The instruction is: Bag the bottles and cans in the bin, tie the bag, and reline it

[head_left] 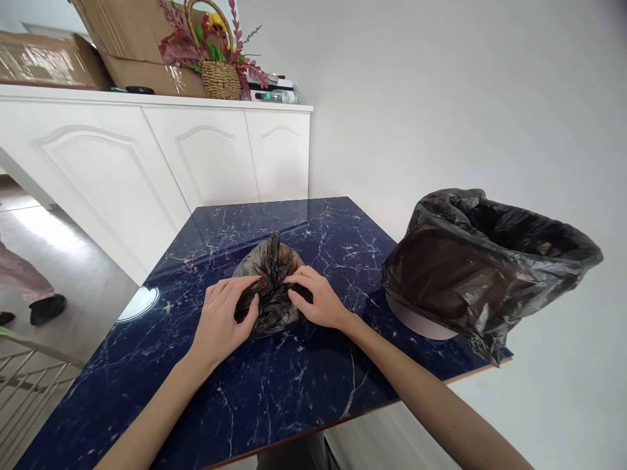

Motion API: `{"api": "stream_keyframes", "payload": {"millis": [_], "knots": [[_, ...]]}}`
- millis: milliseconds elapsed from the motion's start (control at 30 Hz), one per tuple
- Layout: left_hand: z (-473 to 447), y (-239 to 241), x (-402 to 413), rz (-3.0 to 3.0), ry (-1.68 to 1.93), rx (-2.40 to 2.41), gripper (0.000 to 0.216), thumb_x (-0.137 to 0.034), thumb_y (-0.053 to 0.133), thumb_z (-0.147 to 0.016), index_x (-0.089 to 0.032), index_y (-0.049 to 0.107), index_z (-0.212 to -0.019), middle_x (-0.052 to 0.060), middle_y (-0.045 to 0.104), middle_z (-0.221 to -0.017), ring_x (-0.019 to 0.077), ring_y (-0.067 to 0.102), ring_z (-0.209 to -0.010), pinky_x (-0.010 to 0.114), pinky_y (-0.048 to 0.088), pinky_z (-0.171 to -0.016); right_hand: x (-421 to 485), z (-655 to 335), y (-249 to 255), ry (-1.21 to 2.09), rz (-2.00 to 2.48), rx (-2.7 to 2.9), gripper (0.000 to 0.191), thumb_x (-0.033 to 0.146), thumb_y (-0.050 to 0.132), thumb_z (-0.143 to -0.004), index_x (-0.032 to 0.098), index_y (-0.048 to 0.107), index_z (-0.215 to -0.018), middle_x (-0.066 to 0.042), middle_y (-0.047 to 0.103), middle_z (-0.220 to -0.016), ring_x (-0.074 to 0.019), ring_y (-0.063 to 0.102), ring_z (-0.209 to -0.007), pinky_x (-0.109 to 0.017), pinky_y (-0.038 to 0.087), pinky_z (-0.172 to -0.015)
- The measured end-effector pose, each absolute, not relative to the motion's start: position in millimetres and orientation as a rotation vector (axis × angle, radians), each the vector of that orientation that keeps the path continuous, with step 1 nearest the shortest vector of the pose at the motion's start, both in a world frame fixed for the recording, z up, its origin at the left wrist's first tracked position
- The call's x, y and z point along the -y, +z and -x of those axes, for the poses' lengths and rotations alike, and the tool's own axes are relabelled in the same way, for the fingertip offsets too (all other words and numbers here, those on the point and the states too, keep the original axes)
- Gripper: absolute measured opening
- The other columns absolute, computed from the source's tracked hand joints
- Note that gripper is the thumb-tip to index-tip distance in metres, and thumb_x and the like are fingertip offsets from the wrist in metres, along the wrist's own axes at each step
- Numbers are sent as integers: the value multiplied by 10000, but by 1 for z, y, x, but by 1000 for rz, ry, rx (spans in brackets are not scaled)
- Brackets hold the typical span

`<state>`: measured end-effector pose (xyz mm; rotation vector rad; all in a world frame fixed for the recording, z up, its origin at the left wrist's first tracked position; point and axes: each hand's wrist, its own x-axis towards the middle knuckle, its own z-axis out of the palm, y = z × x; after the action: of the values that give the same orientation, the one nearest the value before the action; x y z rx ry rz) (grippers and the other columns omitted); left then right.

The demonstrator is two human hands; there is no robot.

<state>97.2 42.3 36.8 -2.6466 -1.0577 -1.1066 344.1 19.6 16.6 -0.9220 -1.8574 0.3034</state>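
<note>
A dark, thin plastic bag, gathered and twisted at its top, sits bunched on the blue marble-patterned table. Orange and pale contents show faintly through the plastic. On the bag's left side, my left hand grips it with curved fingers and the thumb below. From the right, my right hand grips the plastic just under the twisted neck, thumb and fingertips close together. The twisted end stands up between both hands.
A bin lined with a black bag stands at the table's right edge. Behind, a white cabinet carries cardboard boxes, a flower basket and a bottle. At left are a person's leg and a metal rack.
</note>
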Motion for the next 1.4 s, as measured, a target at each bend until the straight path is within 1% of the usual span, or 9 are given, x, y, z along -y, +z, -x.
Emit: {"api": "stream_keyframes", "payload": {"millis": [100, 167, 300, 667, 867, 967, 1100, 1233, 1400], "knots": [[-100, 40, -41, 2660, -1083, 1032, 291, -307, 559, -1043, -243, 644, -1313, 69, 726, -1007, 281, 640, -997, 428, 457, -921, -18, -343, 18, 333, 896, 1867, 168, 281, 557, -1025, 238, 689, -1118, -86, 690, -1048, -245, 653, -1012, -423, 541, -960], [-101, 42, -40, 2672, -1065, 1053, 210, -323, 555, -1039, -231, 685, -1175, 40, 640, -830, 259, 590, -854, 406, 444, -829, -17, -341, 19, 338, 887, 1856, 153, 282, 546, -1031, 239, 681, -1090, -83, 687, -1024, -242, 651, -996, -416, 538, -943], [-102, 43, -39, 2667, -1063, 1134, 217, -340, 504, -1047, -238, 645, -916, 21, 533, -714, 240, 512, -752, 396, 404, -761, -18, -341, 19, 286, 945, 1850, 121, 302, 541, -1034, 252, 650, -1048, -72, 677, -975, -243, 628, -953, -414, 522, -915], [-99, 41, -44, 2548, -1333, 1310, 203, -385, 524, -1069, -250, 585, -930, 58, 695, -944, 270, 630, -931, 426, 467, -888, -24, -351, 17, 243, 1056, 1771, 140, 377, 546, -1041, 255, 614, -1033, -52, 678, -948, -242, 616, -931, -407, 473, -897], [-98, 44, -41, 2721, -1284, 1286, 321, -485, 591, -1044, -277, 633, -1285, 77, 719, -1272, 296, 639, -1199, 434, 480, -1043, -22, -352, 20, 268, 1044, 1777, 230, 404, 488, -1091, 251, 646, -1024, -38, 693, -934, -222, 625, -904, -391, 465, -887], [-98, 43, -41, 2863, -1076, 1236, 440, -546, 620, -1013, -291, 623, -1371, 75, 738, -1225, 310, 635, -1176, 449, 474, -1032, -19, -348, 22, 273, 1017, 1819, 201, 388, 523, -1073, 250, 667, -1046, -33, 680, -906, -222, 618, -893, -389, 465, -891], [-98, 42, -42, 2890, -1027, 1189, 306, -519, 582, -1030, -267, 720, -1136, 69, 742, -1052, 283, 635, -1025, 453, 458, -990, -18, -346, 23, 292, 976, 1834, 198, 362, 519, -1068, 242, 672, -1032, -38, 667, -905, -221, 607, -899, -390, 458, -899], [-98, 43, -43, 2887, -1091, 1264, 302, -526, 587, -1023, -249, 693, -969, 54, 699, -891, 254, 604, -866, 396, 468, -802, -20, -348, 23, 345, 977, 1786, 197, 379, 533, -1052, 242, 671, -1017, -41, 663, -893, -226, 591, -890, -390, 451, -891], [-97, 47, -44, 2853, -1283, 1257, 258, -465, 617, -1021, -243, 649, -893, 51, 685, -921, 244, 619, -904, 382, 479, -823, -23, -353, 22, 386, 988, 1669, 222, 410, 547, -1047, 241, 679, -990, -51, 705, -960, -223, 621, -930, -380, 456, -915]]}}
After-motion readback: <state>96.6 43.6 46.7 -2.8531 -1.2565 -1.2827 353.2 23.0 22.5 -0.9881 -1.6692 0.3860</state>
